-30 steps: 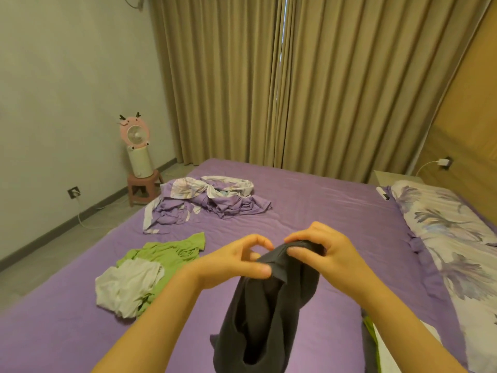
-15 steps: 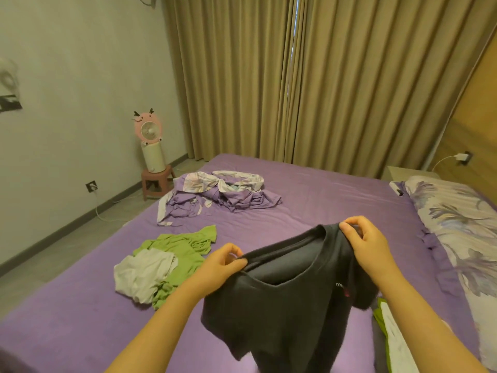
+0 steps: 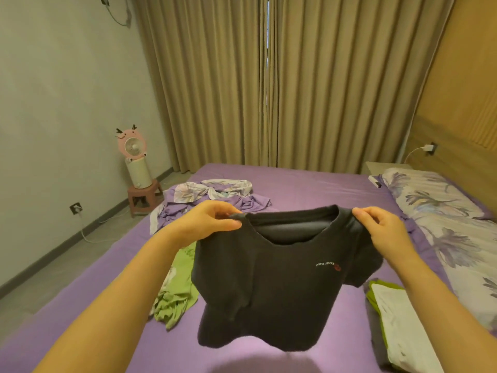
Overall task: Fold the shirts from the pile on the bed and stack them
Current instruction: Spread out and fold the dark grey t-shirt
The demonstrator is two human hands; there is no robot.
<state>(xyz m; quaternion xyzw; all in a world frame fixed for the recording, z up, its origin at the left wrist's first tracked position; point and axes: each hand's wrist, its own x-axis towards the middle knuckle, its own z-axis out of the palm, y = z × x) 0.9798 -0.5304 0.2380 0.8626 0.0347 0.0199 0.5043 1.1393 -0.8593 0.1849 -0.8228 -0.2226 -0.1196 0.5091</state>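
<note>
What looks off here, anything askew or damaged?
Nothing damaged. The dark shirt hangs level, its shoulders pinched by the left hand and right hand. The crumpled green shirt just awaits folding.

Dark grey shirt, small white-red chest print. Purple bed sheet. Green shirt near left. Floral white-purple pillow right. Tan curtains. Pink fan far left.

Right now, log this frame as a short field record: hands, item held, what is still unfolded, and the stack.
left hand: pinches one shoulder of the dark shirt
right hand: pinches the other shoulder
dark shirt: held up spread above the bed, small chest logo showing
unfolded: green shirt, partly hidden behind the dark one
folded stack: by the right forearm
stage: shirt opened out, not yet folded
</note>
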